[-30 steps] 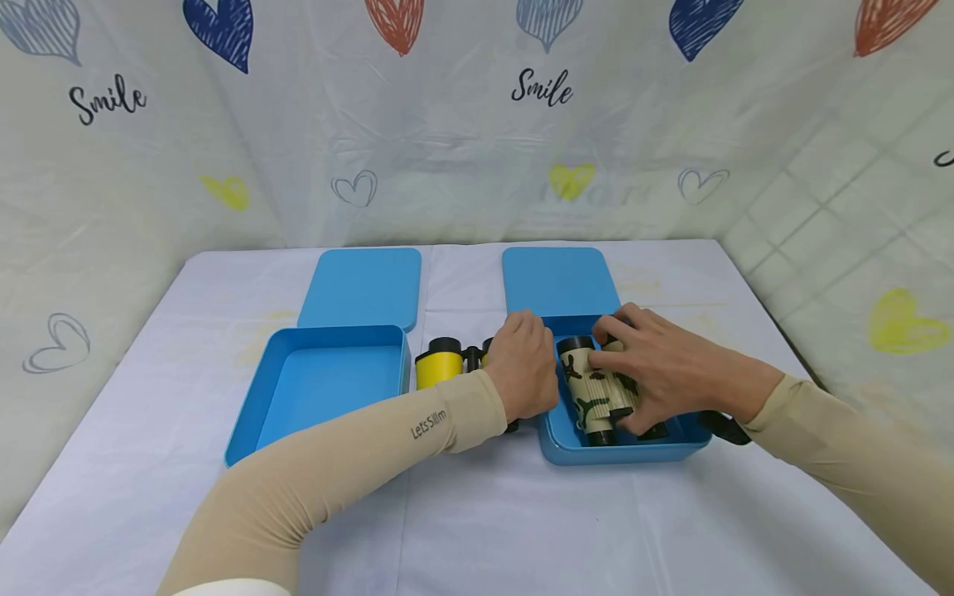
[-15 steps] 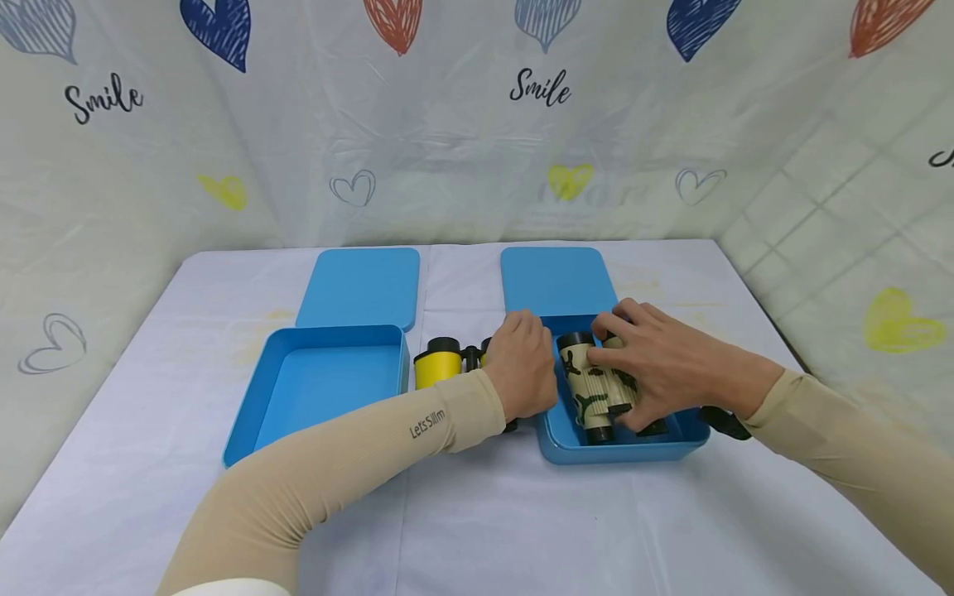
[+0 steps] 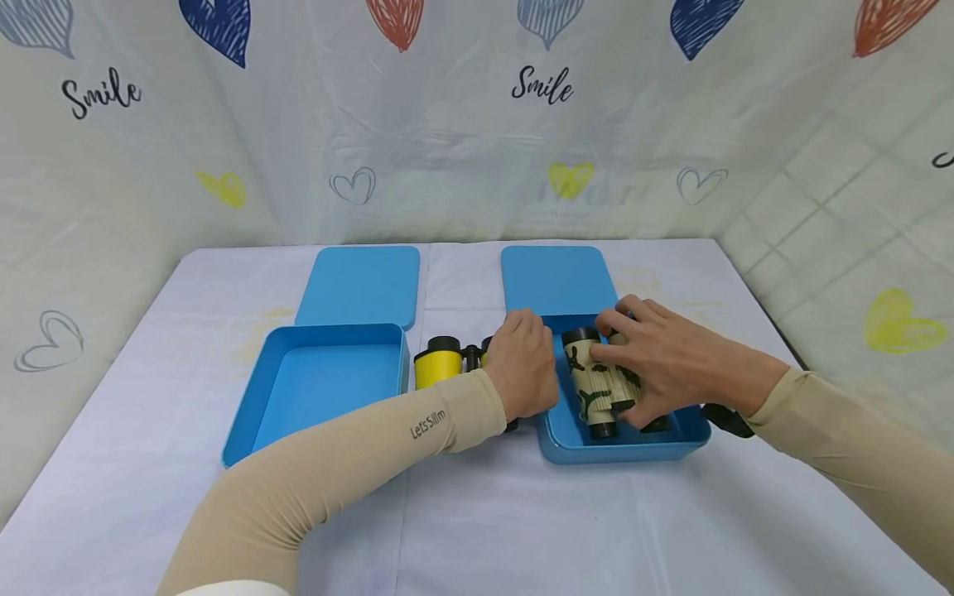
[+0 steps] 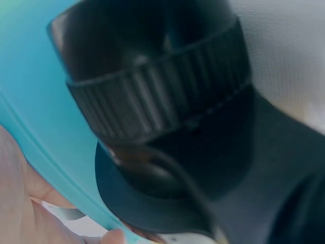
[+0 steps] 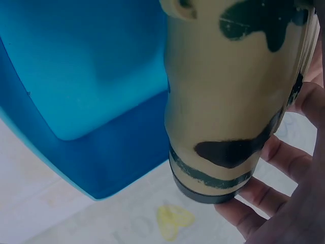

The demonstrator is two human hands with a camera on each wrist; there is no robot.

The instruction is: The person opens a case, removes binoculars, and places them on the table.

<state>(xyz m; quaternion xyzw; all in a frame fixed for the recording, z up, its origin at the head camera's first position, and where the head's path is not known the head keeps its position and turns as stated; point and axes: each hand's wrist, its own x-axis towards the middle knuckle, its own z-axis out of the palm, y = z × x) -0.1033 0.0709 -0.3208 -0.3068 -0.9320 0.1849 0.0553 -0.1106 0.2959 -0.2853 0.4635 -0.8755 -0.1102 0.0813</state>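
Note:
In the head view my right hand [image 3: 663,360] grips camouflage binoculars [image 3: 592,381], which stand lengthwise within the right blue box [image 3: 619,454]. The right wrist view shows my fingers [image 5: 264,195] curled round the far end of a camouflage barrel [image 5: 218,91]. My left hand [image 3: 522,364] is curled at that box's left wall and appears to grip its rim. Beneath and beside my left forearm, yellow binoculars [image 3: 438,368] lie between the two boxes, partly hidden. Their black eyepiece [image 4: 162,96] fills much of the left wrist view.
Another blue box [image 3: 328,381] stands on the left with nothing in it. Two blue lids [image 3: 361,285] lie flat behind the boxes, one behind each. A black strap end [image 3: 726,420] hangs over the right box's right edge. White cloth covers the table [image 3: 477,530].
The camouflage binoculars have shifted slightly backward and to the right inside the box, with my right hand still holding them. My left hand has stayed at the box wall.

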